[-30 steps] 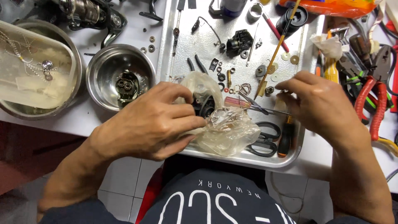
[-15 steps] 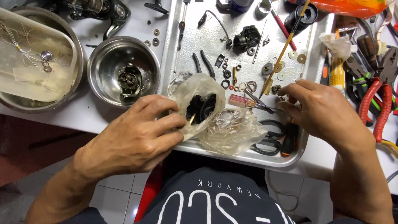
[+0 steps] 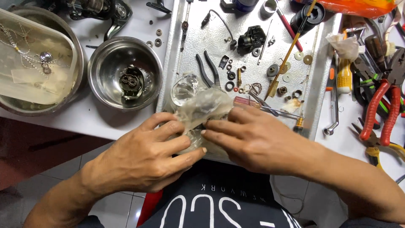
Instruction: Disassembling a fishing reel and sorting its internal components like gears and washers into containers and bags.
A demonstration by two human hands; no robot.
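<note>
Left hand (image 3: 147,158) and right hand (image 3: 257,143) both clutching crumpled clear plastic bag (image 3: 202,107) between fingertips, at near edge of metal tray (image 3: 185,55). Steel bowl (image 3: 124,71) beyond left hand; red-handled pliers (image 3: 379,109) right of right hand.

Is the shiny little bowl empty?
No. The round steel bowl holds one dark metal part at its bottom, with nothing else visible inside.

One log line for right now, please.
left hand: on plastic bag | right hand: on bag | place: metal tray edge
</note>
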